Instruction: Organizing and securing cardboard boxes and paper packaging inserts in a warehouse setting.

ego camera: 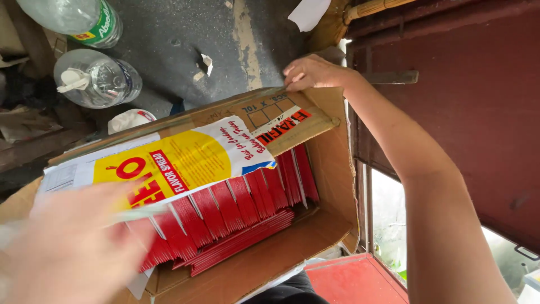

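A dark grey concrete floor (169,39) with a pale worn streak carries the things. On it stand two clear plastic bottles (98,79), one with a green label (84,19), beside scraps of white paper (205,62). An open cardboard box (332,169) probably rests on it too, though its base is hidden.

Printed sheet (169,160) covers the packs (236,214), seemingly leaving gaps.

Our box and what sits around it

In the cardboard box (332,169) we see stacked packets (236,219); a printed flap (174,163) lies over them, two bottles (98,79) beyond.
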